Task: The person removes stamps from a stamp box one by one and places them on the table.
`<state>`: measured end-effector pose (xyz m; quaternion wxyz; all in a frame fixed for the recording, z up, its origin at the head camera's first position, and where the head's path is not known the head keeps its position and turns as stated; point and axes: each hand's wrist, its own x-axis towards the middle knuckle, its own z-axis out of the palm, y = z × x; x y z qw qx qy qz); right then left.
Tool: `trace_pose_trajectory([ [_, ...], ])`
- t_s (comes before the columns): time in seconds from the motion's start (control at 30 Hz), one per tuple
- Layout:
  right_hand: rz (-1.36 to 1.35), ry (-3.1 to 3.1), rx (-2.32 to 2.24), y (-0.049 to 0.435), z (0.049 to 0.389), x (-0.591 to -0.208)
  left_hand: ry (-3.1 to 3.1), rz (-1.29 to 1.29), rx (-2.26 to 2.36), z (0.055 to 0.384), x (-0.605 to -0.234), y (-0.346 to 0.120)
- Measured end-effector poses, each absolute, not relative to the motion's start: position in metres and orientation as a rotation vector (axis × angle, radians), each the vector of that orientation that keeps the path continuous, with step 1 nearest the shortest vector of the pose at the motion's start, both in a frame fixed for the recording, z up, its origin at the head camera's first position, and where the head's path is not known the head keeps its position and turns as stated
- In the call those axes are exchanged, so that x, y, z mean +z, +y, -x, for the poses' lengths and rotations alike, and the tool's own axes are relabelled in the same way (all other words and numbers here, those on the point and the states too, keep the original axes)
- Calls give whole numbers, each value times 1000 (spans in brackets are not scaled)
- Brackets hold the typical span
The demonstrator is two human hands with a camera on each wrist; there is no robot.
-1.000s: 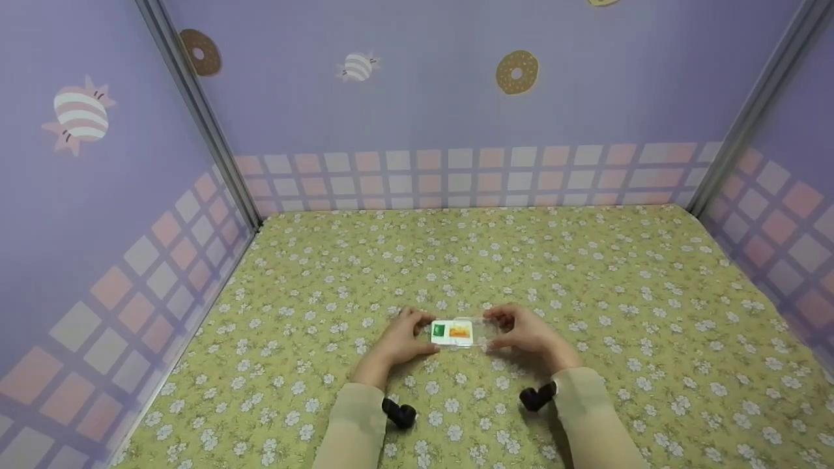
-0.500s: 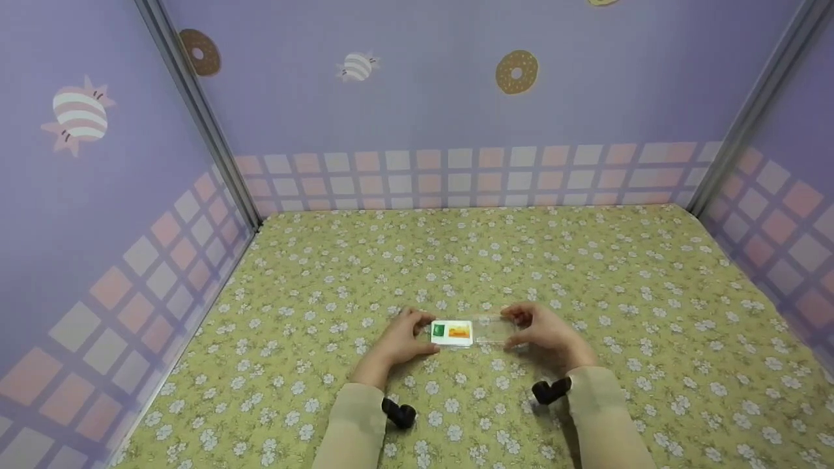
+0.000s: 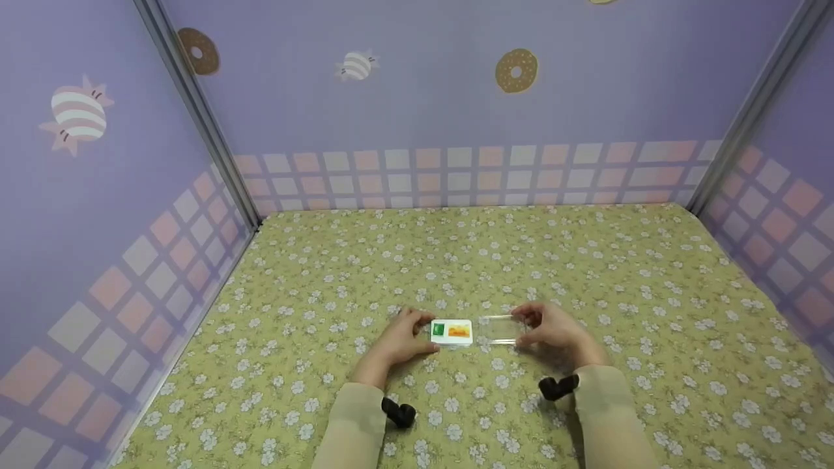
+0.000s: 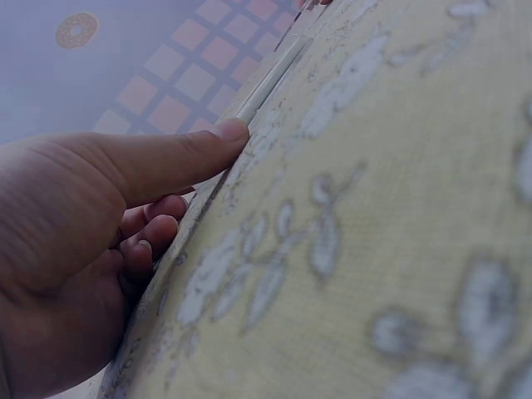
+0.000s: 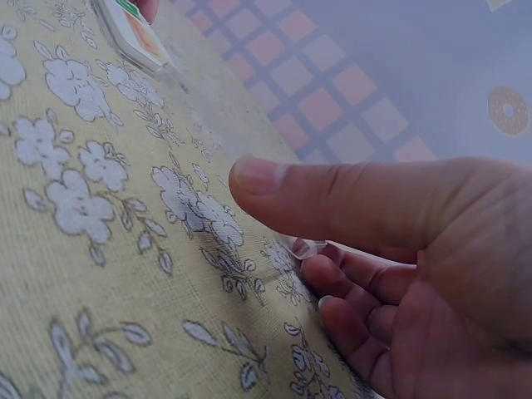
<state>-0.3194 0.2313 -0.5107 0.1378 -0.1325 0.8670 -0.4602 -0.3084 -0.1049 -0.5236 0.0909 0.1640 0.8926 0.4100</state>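
Observation:
A small flat white box [image 3: 451, 332] with a green and an orange print on its face lies on the cloth. My left hand [image 3: 399, 340] pinches its left end between thumb and fingers; the left wrist view shows the thumb against the box's pale edge [image 4: 273, 79]. To the right, apart from the box by a narrow gap, is a clear plastic cover [image 3: 500, 329]. My right hand [image 3: 557, 333] holds the far end of this cover between thumb and fingers. In the right wrist view little of the cover [image 5: 304, 247] shows beside the thumb.
A floral yellow-green cloth [image 3: 365, 260] covers the table. Purple walls [image 3: 423, 98] with candy and doughnut prints stand at the back and both sides, with grey metal posts [image 3: 195, 111] in the corners. Each wrist bears a small black device [image 3: 399, 413].
My right hand has moved right and drawn the clear cover off the white box, so a gap now lies between them. The left hand and the box have stayed put.

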Motion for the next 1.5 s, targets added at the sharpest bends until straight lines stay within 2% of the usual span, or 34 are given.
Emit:
trace_pose_trajectory([
  [0.37,328,2543,-1261,230,319,-510,2653,-500,1228,308,-523,-105],
  [0.73,426,2585,-1194,233,319,-509,2662,-507,1207,308,-522,-105],
  [1.5,386,2561,-1224,232,318,-510,2658,-515,1215,308,-524,-105],
])
